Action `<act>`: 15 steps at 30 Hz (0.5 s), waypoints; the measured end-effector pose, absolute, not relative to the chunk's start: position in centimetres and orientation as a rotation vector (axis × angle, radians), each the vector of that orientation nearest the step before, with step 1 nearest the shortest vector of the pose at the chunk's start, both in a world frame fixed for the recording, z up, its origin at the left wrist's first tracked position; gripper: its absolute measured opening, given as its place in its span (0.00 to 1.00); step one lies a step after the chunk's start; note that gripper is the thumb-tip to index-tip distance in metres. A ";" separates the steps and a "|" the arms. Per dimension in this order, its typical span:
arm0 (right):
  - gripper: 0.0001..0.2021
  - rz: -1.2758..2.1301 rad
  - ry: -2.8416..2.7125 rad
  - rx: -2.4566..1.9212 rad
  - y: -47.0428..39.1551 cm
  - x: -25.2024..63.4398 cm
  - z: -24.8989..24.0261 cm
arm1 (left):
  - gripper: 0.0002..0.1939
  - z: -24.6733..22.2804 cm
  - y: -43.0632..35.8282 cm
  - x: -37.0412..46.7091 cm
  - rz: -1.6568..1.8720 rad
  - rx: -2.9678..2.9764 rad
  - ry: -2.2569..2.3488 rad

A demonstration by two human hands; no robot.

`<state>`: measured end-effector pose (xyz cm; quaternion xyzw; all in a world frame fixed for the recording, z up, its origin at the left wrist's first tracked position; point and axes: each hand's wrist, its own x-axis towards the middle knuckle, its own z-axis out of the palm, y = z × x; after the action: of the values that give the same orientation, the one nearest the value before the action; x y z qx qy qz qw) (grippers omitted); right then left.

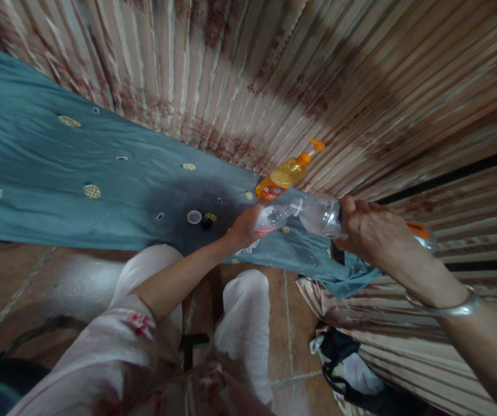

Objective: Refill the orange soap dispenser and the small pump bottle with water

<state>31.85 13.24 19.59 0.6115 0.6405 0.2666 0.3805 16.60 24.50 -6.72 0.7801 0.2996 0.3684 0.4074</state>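
My left hand (246, 228) is closed around a small clear plastic bottle (276, 217) with a pink and white label. My right hand (367, 231) grips a larger clear plastic bottle (317, 214), tipped on its side, its neck towards the small bottle. The two mouths meet or nearly meet; I cannot tell if liquid passes between them. An orange patch shows on the large bottle behind my right hand. Just beyond the bottles stands a yellow pump bottle (285, 176) with an orange pump. A white round lid (194, 217) and a small black cap (206, 224) lie left of my left hand.
A blue-green patterned cloth (114, 202) covers the long surface before me. Pleated curtains (213, 75) hang along its far side and to the right. A dark flat object (338, 254) lies under my right hand. A black and white bundle (352, 370) rests on the tiled floor (291, 341).
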 end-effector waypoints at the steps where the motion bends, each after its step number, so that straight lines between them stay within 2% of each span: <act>1: 0.23 0.676 1.628 1.564 13.3 31.8 19.6 | 0.30 -6.7 24.5 16.6 0.941 1.966 0.750; 15: 0.19 0.672 1.599 1.558 13.4 31.3 20.0 | 0.30 -6.6 24.4 16.5 0.940 1.964 0.756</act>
<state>31.32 13.36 19.99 0.6143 0.6302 0.2650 0.3940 16.49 24.42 -6.62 0.7786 0.2997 0.3726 0.4063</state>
